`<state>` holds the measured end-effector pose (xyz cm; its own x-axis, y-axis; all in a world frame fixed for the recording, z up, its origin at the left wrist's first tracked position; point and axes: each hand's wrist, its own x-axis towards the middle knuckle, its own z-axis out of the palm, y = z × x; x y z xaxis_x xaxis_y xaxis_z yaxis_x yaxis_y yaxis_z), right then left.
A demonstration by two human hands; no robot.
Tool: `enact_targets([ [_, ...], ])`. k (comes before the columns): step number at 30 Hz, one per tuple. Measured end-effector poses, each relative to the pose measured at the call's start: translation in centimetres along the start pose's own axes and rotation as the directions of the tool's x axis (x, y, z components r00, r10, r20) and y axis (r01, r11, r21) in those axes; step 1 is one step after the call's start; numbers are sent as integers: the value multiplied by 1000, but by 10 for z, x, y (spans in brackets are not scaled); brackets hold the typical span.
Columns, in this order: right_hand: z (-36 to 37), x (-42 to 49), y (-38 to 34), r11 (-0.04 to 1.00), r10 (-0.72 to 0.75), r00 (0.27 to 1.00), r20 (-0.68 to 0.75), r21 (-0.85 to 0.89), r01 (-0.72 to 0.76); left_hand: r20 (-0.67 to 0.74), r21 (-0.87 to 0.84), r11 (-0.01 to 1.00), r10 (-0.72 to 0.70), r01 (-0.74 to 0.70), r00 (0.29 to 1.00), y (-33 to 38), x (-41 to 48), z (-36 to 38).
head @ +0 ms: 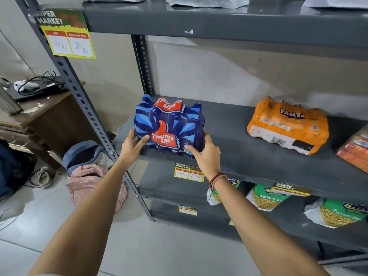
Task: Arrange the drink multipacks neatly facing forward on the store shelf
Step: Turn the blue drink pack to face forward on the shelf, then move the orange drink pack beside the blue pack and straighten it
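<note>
Head view, left hand (133, 143) and right hand (205, 154) gripping one blue multipack (169, 128), one orange multipack (288, 126) apart

Blue-red multipack (169, 128) — orange multipack (288, 126)

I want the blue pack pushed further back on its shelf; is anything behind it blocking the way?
Nothing visible: the shelf behind the Thums Up pack is bare, and the Fanta pack lies apart to its right.
</note>
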<state>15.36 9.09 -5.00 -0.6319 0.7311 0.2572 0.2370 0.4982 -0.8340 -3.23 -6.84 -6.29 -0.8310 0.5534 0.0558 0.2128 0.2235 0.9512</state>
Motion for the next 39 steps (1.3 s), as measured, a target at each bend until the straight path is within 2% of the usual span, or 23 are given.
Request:
enact_targets([
  [20, -3, -2, 3, 999, -42, 998, 40, 26, 41, 9, 41, 999, -23, 22, 1000, 10, -11, -5],
  [23, -9, -2, 6, 996, -41, 995, 94, 87, 33, -169, 23, 997, -74, 79, 983, 9, -26, 12],
  [26, -26, -4, 18, 989, -48, 997, 58, 143, 39, -493, -24, 994, -104, 106, 864, 6, -58, 53],
  [28, -45, -1, 25, 987, -22, 1000, 6, 157, 21, -592, -70, 995, -102, 75, 799, 11, -81, 86],
  [30, -74, 6, 37, 986, -1, 998, -69, 168, 13, -515, -69, 997, -55, 23, 855, 22, -97, 126],
  [33, -126, 19, 56, 988, 30, 978, -205, 155, 2, -188, -15, 994, 104, -109, 977, 49, -102, 179],
  [36, -180, 34, 80, 997, 40, 941, -336, 72, -16, 79, 35, 970, 235, -239, 969, 87, -86, 224],
  [39, -229, 50, 101, 992, 55, 882, -468, -78, -103, 166, 42, 950, 298, -309, 940, 126, -60, 260],
])
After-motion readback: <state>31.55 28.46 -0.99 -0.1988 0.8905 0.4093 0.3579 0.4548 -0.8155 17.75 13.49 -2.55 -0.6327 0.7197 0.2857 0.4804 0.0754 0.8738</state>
